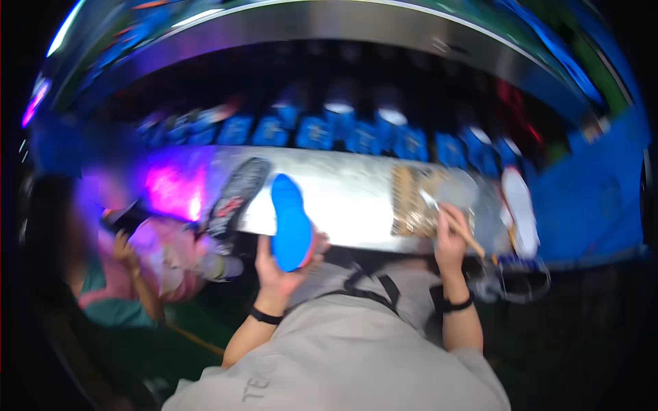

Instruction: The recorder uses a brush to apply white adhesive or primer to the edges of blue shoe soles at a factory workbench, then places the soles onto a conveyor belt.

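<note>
Right now left hand [277,270] is gripping a blue shoe sole [290,220], fingers closed round it, just over the metal bench [343,198] edge. Right hand [449,240] is pinching a wooden-handled brush [456,222] w/ fingers shut, nr a black sole [236,195].

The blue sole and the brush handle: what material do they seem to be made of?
The blue sole, in the left hand, looks like matte rubber or foam: even colour, no glare. The brush handle, in the right hand, looks like plain wood, pale tan; blur leaves both uncertain.
</note>
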The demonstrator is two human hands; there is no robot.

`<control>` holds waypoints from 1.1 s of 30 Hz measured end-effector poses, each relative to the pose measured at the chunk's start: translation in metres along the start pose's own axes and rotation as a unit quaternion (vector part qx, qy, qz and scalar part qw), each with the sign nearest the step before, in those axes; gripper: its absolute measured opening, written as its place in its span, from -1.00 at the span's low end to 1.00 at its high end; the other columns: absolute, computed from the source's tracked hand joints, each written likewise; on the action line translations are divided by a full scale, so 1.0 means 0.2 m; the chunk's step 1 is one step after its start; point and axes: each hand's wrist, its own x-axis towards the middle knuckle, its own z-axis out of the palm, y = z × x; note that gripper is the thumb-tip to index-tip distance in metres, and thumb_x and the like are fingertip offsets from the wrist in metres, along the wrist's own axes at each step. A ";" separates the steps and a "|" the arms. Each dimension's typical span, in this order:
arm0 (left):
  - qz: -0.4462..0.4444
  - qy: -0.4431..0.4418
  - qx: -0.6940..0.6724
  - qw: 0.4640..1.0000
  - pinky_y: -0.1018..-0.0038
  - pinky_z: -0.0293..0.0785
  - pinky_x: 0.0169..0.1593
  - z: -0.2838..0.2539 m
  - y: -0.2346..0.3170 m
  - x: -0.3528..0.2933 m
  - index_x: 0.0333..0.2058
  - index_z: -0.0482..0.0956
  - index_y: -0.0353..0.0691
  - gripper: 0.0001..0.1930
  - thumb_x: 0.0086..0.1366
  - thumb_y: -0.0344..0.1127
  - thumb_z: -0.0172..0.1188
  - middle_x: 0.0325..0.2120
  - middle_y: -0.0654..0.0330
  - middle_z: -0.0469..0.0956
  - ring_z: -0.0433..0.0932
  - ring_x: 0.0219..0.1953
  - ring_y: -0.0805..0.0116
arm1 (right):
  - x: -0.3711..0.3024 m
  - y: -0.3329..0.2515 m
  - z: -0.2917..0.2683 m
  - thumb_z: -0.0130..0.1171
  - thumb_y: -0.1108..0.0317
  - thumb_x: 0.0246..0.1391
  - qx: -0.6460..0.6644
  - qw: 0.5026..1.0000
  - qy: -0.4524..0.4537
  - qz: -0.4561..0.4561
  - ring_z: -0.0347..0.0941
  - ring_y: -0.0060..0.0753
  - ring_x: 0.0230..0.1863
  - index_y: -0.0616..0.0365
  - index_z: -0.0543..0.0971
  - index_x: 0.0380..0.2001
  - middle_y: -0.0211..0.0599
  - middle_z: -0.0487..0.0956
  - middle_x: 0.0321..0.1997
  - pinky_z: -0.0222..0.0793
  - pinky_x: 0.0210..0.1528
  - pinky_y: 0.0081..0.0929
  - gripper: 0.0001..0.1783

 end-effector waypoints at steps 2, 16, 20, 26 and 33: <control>-0.010 -0.007 -0.022 1.000 -0.02 0.50 0.04 -0.05 -0.01 0.01 0.41 0.11 -0.34 -0.10 0.39 0.35 -0.30 0.32 -0.40 0.19 0.33 0.28 -0.37 | 0.11 0.03 -0.12 0.18 0.49 0.23 0.012 0.999 0.029 0.006 0.54 -0.42 -0.18 0.28 0.62 -0.16 -0.25 0.63 -0.24 0.41 -0.08 -0.49 -0.85; 0.080 -0.153 0.386 0.906 -0.05 0.60 0.07 0.16 -0.10 0.10 0.37 0.13 -0.35 -0.07 0.19 0.01 0.38 0.21 -0.22 0.38 0.46 0.22 -0.19 | 0.43 0.19 -0.38 0.22 0.20 0.11 -0.225 0.971 -0.062 0.049 0.61 -0.16 -0.45 0.19 0.68 -0.36 -0.09 0.63 -0.52 0.45 -0.33 -0.28 -0.74; 0.089 -0.114 0.396 0.907 -0.01 0.63 0.05 0.16 -0.12 0.07 0.35 0.15 -0.35 -0.03 0.14 0.06 0.44 0.14 -0.17 0.45 0.53 0.14 -0.16 | 0.43 0.11 -0.37 0.21 0.23 0.14 -0.212 0.976 -0.019 0.031 0.62 -0.20 -0.42 0.20 0.68 -0.34 -0.10 0.64 -0.50 0.47 -0.30 -0.30 -0.76; 0.028 -0.198 0.345 0.917 0.04 0.55 0.17 0.20 -0.10 0.12 0.43 -0.02 -0.28 -0.01 0.22 -0.03 0.40 0.16 -0.10 0.44 0.53 0.16 -0.06 | 0.38 0.11 -0.33 0.23 0.36 0.19 -0.246 0.968 -0.043 -0.004 0.51 -0.51 -0.45 0.24 0.67 -0.32 -0.30 0.62 -0.49 0.41 -0.34 -0.48 -0.85; 0.009 -0.180 0.340 0.923 0.06 0.53 0.19 0.26 -0.12 0.06 0.42 -0.02 -0.29 0.03 0.20 0.02 0.43 0.15 -0.06 0.44 0.56 0.13 -0.01 | 0.17 -0.25 -0.02 0.24 0.52 0.07 0.050 0.985 -0.156 -0.059 0.52 -0.39 -0.29 0.25 0.68 -0.24 -0.29 0.66 -0.36 0.40 -0.17 -0.45 -0.84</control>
